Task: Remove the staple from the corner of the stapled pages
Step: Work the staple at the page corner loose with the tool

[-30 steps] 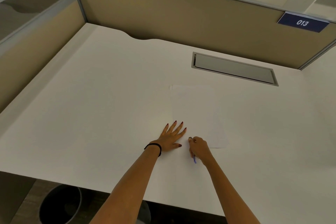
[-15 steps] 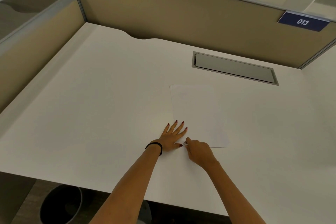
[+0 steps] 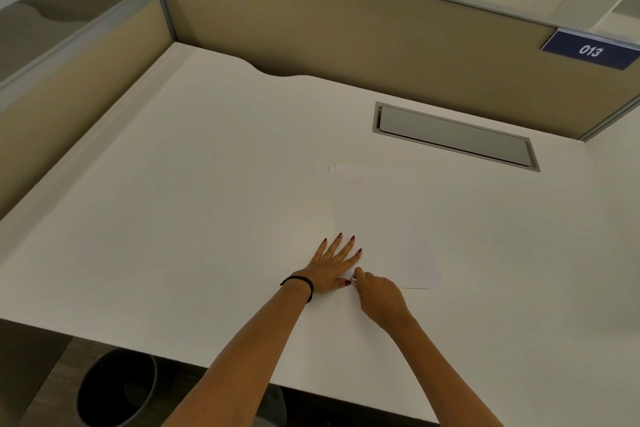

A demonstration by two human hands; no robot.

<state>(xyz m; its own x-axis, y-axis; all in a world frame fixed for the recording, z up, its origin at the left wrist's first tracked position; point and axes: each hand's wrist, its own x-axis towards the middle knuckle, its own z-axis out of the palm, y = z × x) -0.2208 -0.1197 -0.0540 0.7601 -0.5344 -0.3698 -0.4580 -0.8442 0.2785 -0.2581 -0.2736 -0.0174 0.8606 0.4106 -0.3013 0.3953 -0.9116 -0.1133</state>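
Note:
White stapled pages lie flat on the white desk, hard to tell from it. My left hand presses flat, fingers spread, on the pages' near left corner. My right hand is closed around a small tool whose metal tip shows by my left thumb, at that same corner. The staple itself is too small to make out. Most of the tool is hidden inside my fist.
A grey recessed cable hatch sits in the desk behind the pages. Beige partition walls close the back and left. A blue sign reading 013 hangs at the right. A dark bin stands on the floor below the desk's near edge.
My right hand has moved left and forward with the tool, from just off the pages' near edge up to my left thumb. My left hand has stayed flat on the corner.

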